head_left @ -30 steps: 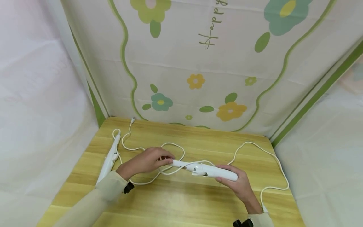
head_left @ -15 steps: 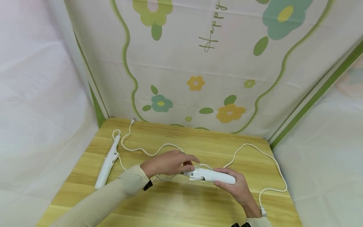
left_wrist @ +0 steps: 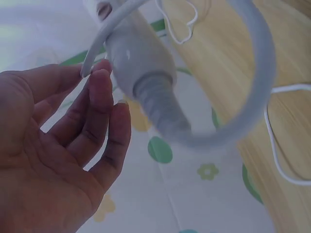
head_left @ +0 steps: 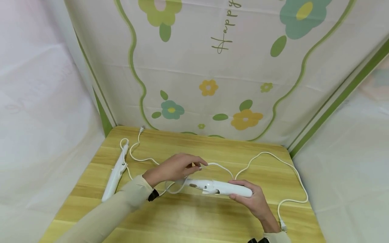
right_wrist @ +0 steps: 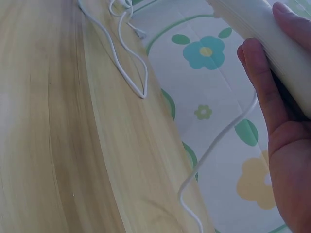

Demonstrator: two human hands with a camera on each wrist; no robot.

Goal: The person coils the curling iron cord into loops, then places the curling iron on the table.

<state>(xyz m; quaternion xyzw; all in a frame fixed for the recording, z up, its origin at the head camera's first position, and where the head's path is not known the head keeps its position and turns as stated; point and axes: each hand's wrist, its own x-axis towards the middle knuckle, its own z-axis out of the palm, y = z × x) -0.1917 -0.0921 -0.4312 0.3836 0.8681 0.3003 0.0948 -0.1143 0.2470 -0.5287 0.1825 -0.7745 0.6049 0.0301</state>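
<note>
A white hair iron lies crosswise in front of the person, its thick smooth end gripped by the right hand. In the right wrist view, fingers and thumb wrap the iron's pale body. My left hand is just above and behind the iron's narrow end. Between thumb and fingertips it pinches the white cord, as the left wrist view shows. That cord leaves the ribbed sleeve at the narrow end and curves round in a loop.
A second white hair iron lies on the left of the wooden table. Its cord ends in a plug at the back left. Another plug lies near the right forearm. A flower-printed cloth hangs behind.
My left hand moved right along the iron from its narrow end, then drew back up and slightly left with the cord. The right hand holds the iron almost still.
</note>
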